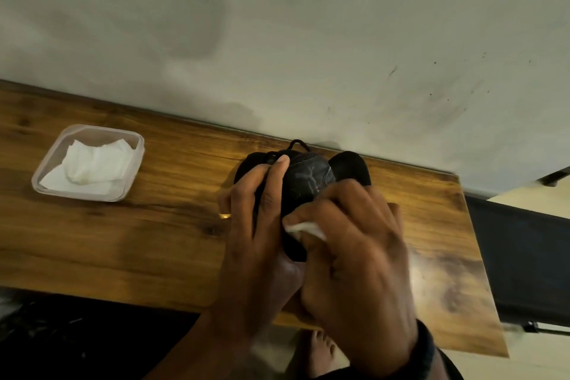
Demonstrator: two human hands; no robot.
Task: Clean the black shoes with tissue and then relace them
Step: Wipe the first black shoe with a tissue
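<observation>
Nearest of all, the right hand (354, 244) is seen curled over a folded tissue (303, 229), which is pressed against the black shoe (308, 177). The shoe is held near the far edge of the table (123, 241), right of middle; whether it rests on the wood cannot be told. Its long axis is judged to run from the near edge toward the wall, so the unwiped upper lies beyond the tissue. The left hand (256, 219) is clamped round the shoe's left side, one finger over the top. A second shoe (351, 165) is noted just behind, rightward. A tub (135, 145) of spare tissues (92, 166) stands well apart, toward the far left corner.
</observation>
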